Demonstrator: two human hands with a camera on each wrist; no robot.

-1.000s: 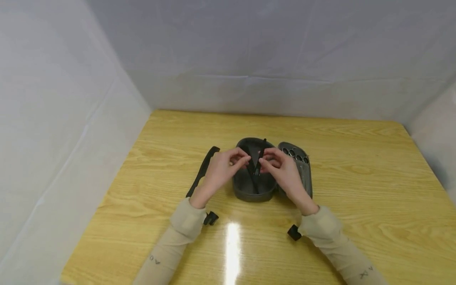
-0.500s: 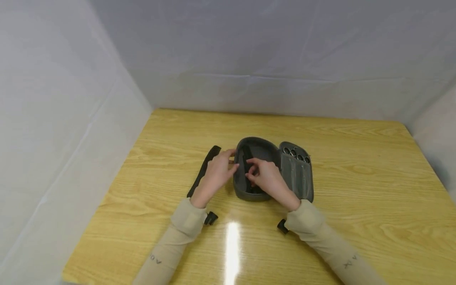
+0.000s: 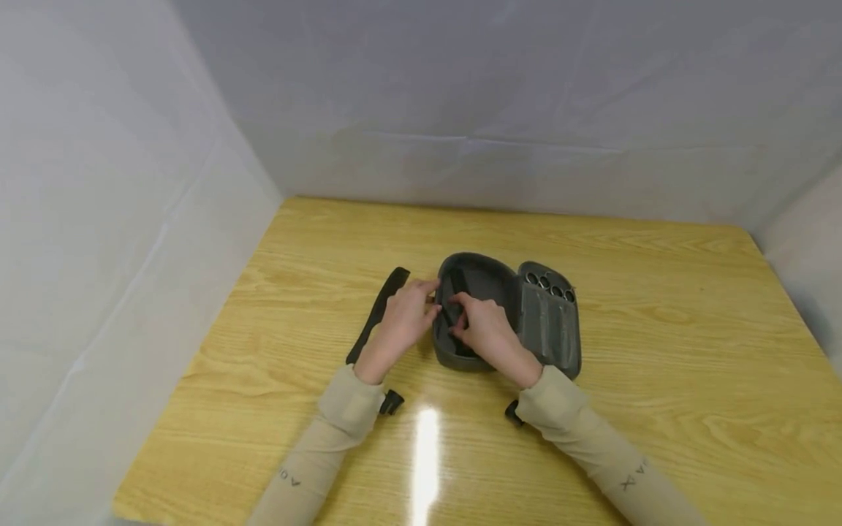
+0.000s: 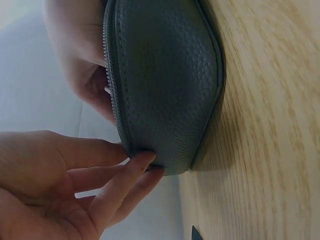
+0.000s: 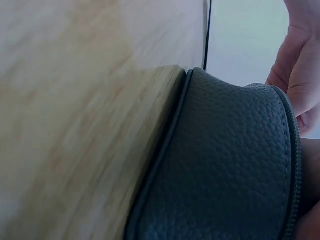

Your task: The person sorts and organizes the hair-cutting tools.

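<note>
Grey zip case point(image 3: 475, 307) is laid open near the middle of the counter point(image 3: 658, 409), its deep half toward the person's left, its flat half point(image 3: 551, 321) to the right with metal scissor rings point(image 3: 547, 283) tucked in slots. A thin dark tool point(image 3: 450, 313) is pinched in the deep half by the right hand point(image 3: 483, 330), fingers curled on it, apparently for seating it inside. The left rim is touched by the left hand point(image 3: 403, 320), fingertips point(image 4: 142, 161) fairly straight against the zip edge, probably to steady the shell; no clench is seen. A black strap point(image 3: 376, 315) is left flat just beside the left hand.
</note>
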